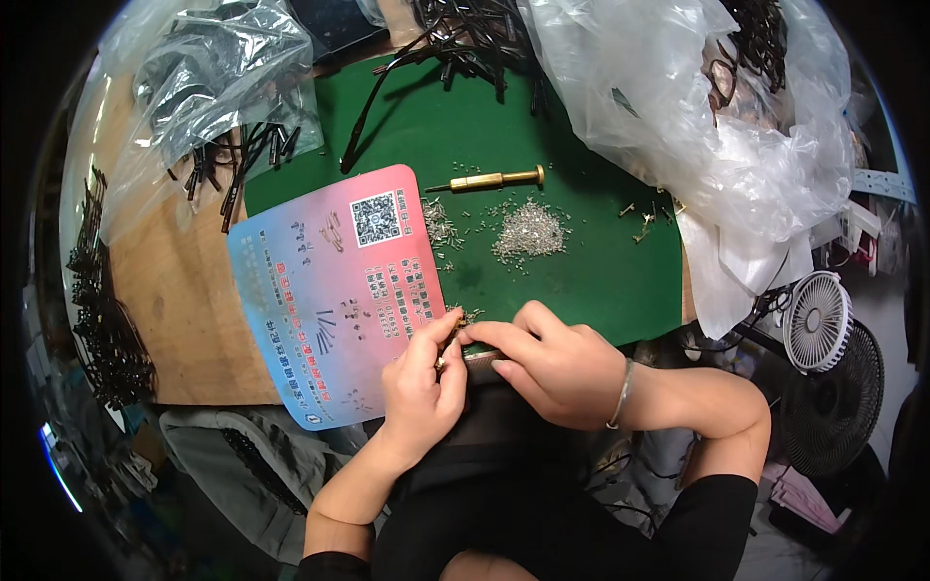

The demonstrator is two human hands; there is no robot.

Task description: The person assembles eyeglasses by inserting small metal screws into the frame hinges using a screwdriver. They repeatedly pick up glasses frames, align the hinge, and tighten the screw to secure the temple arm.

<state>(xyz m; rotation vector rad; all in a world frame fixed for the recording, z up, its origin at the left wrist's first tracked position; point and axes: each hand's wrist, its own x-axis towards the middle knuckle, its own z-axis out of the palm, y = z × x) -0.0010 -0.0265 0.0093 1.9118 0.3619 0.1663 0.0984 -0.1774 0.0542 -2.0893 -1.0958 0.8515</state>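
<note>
My left hand (pixel 424 382) is closed at the mat's near edge, its thumb and fingers pinching something small with a brass-coloured glint. The fingertips of my right hand (pixel 557 373) meet it there, thumb and index finger drawn together; whatever lies between them is hidden. Beyond the hands is a heap of tiny silvery screws (pixel 531 232), with a smaller scatter of screws (pixel 439 225) to its left. A brass screwdriver (pixel 499 180) lies crosswise above the heap. Under my left hand's fingers reaches the edge of a pink-and-blue printed sheet (pixel 329 358).
The green mat (pixel 591 300) covers the wooden table (pixel 174 320). Dark eyeglass temples (pixel 465 48) pile up at the back; another stack of dark temples (pixel 102 310) lines the left edge. Plastic bags (pixel 620 87) bulge at back right. Right of the table stands a white fan (pixel 817 320).
</note>
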